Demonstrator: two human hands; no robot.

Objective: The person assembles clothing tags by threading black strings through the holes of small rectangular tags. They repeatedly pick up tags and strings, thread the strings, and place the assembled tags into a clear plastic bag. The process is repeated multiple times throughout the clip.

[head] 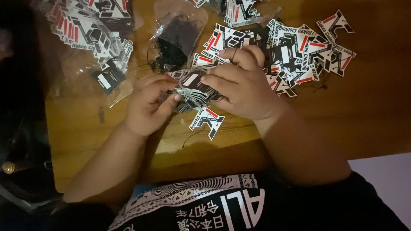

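Wooden table [342, 107], warm brown, is my landmark for everything I log from the head camera. Over its middle, both of my hands meet on a small stack of hang tags [195, 87], black, white and red cards cut in an angular shape. My left hand [147, 107] is curled around the near-left side of the stack, thumb pressed against its edge, fingers folded under. My right hand [242, 85] covers the stack from the right, fingers bent down on top of it, with a thin dark string [233, 53] looped over the forefinger. So both hands are closed on the stack; it sits just above the table surface, pinched between them. One loose tag [207, 121] lies flat on the table just below the hands, toward the table's near edge, with a dark thread trailing from it. A spread heap of the same tags [306, 51] covers the table's far-right part, touching the back of my right hand. Toward the table's far middle lies a clear plastic bag holding a tangle of black strings [175, 40]. At the table's far-left corner sits another clear bag of tags [92, 38], partly in shadow. Lighting is dim; the left margin beyond the table is too dark to read.
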